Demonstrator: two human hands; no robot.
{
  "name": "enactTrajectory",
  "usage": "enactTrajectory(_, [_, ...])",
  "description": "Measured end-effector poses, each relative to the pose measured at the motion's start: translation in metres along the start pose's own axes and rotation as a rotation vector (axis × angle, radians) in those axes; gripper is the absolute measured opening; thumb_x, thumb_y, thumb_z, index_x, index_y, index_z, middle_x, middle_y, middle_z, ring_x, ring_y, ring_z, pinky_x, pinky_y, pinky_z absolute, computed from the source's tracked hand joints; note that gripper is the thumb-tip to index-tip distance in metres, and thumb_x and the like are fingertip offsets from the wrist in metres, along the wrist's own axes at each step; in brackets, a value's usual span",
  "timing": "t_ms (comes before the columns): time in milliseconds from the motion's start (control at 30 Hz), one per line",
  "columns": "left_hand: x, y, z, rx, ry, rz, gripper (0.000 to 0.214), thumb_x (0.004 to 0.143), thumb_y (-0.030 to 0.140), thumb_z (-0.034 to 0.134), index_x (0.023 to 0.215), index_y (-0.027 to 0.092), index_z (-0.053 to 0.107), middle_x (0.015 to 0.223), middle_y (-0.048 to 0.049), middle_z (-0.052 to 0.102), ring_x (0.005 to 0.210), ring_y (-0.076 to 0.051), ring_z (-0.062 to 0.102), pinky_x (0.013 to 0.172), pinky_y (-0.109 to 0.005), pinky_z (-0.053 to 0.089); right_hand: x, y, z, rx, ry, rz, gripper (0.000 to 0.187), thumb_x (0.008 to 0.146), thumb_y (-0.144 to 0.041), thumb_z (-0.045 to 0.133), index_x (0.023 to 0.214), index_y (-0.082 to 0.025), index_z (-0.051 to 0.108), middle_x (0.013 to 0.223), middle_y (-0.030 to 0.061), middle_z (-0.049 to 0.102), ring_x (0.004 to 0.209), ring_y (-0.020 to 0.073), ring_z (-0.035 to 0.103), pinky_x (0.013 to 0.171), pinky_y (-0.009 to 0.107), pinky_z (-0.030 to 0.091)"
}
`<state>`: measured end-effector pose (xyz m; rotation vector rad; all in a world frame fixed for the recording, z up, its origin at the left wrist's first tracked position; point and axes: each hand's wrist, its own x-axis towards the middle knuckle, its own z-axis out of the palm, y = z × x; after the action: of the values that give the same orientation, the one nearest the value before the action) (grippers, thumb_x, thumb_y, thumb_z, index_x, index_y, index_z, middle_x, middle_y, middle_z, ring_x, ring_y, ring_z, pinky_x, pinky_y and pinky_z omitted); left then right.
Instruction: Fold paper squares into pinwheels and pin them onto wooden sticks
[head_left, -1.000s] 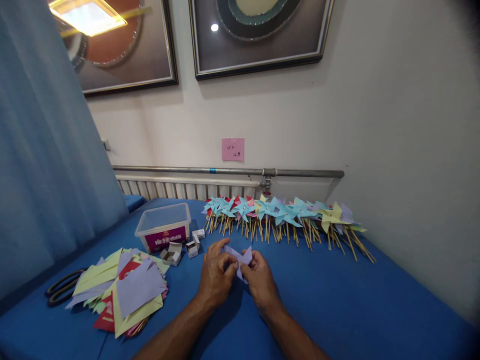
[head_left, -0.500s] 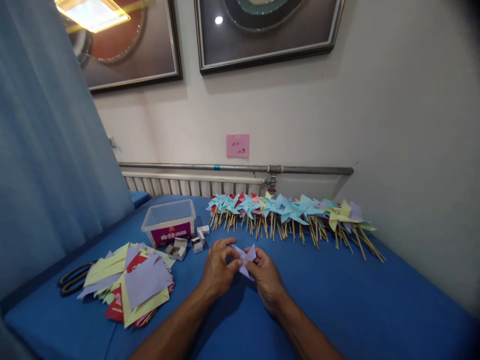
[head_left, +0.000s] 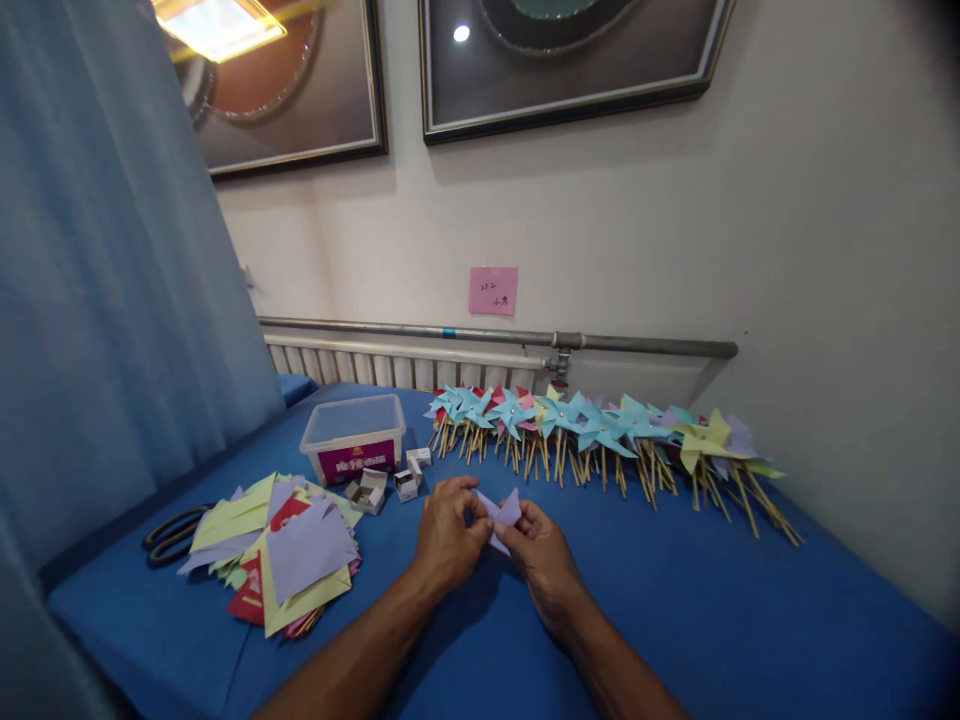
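A purple paper pinwheel [head_left: 507,512] is pinched between my two hands above the blue cover, its corners folded in toward the middle. My left hand [head_left: 452,530] grips its left side with thumb and fingertips; whether a small pin is there too I cannot make out. On the other side, my right hand [head_left: 541,552] holds the paper with the thumb on its face and the fingers behind. Small opened boxes [head_left: 409,483] stand just left of my hands. Finished pinwheels on wooden sticks [head_left: 600,428] lie in a long row behind them.
At left are a pile of coloured paper pieces [head_left: 311,550] and dark-handled scissors [head_left: 176,535]. A clear plastic tub [head_left: 352,430] with a purple label stands behind. A radiator [head_left: 405,368] and pipe [head_left: 645,345] run along the wall; a blue curtain [head_left: 135,230] hangs at left.
The view has shifted a little, so the things around appear farther right. Both hands keep hold of the purple pinwheel, whose left side is now more covered by my left fingers.
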<state>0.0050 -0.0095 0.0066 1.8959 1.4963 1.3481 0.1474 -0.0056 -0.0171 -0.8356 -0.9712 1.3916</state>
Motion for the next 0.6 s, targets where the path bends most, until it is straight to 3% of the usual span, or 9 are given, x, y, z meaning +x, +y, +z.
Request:
enactTrajectory(133, [-0.002,0.0,0.001,-0.019,0.016,0.014,0.016,0.072,0.005,0.073,0.072,0.02,0.067,0.136,-0.0115,0.068,0.128,-0.032,0.059,0.112,-0.057,0.042,0.001,0.005,-0.001,-0.012,0.062,0.004,0.042,0.059,-0.038,0.094,0.089,-0.022,0.07,0.077,0.0003,0.076,0.071,0.021,0.068,0.07,0.031,0.05])
enactTrajectory(233, [-0.001,-0.002,0.001,-0.091,0.088,-0.006,0.015,0.071,0.009,0.073,0.081,0.02,0.069,0.138,-0.0113,0.066,0.128,-0.031,0.059,0.109,-0.05,0.045,0.002,0.006,-0.005,-0.033,0.133,-0.033,0.041,0.063,-0.037,0.091,0.094,-0.023,0.069,0.081,0.001,0.077,0.077,0.0238,0.072,0.074,0.033,0.054])
enactTrajectory(333, [0.004,-0.004,0.001,-0.249,0.101,-0.18,0.009,0.076,0.021,0.069,0.085,0.019,0.069,0.103,-0.0071,0.073,0.096,-0.023,0.067,0.085,-0.035,0.051,0.002,0.004,-0.01,-0.036,0.178,-0.047,0.041,0.065,-0.036,0.089,0.097,-0.023,0.069,0.084,0.0014,0.078,0.079,0.0234,0.073,0.076,0.033,0.055])
enactTrajectory(433, [0.008,-0.004,0.002,-0.493,-0.057,-0.41,0.018,0.073,0.035,0.072,0.073,0.018,0.066,0.063,0.0018,0.059,0.06,-0.014,0.052,0.06,-0.026,0.04,0.001,-0.001,-0.01,-0.058,0.175,-0.042,0.04,0.063,-0.035,0.089,0.096,-0.022,0.07,0.086,0.0024,0.079,0.079,0.0231,0.072,0.076,0.033,0.054])
enactTrajectory(500, [0.009,-0.003,0.003,-0.633,-0.158,-0.491,0.028,0.064,0.04,0.078,0.066,0.018,0.061,0.057,0.0036,0.055,0.053,-0.011,0.045,0.055,-0.025,0.034,0.001,-0.003,-0.007,-0.082,0.157,-0.05,0.04,0.062,-0.035,0.09,0.094,-0.022,0.07,0.084,0.0025,0.079,0.078,0.0237,0.072,0.076,0.034,0.054])
enactTrajectory(600, [0.007,-0.001,0.006,-0.701,-0.194,-0.556,0.035,0.051,0.038,0.084,0.062,0.018,0.059,0.056,0.0029,0.057,0.051,-0.01,0.045,0.053,-0.025,0.032,0.0,-0.003,-0.005,-0.105,0.121,-0.048,0.039,0.061,-0.034,0.09,0.093,-0.022,0.069,0.08,0.0024,0.079,0.076,0.0243,0.072,0.074,0.033,0.054])
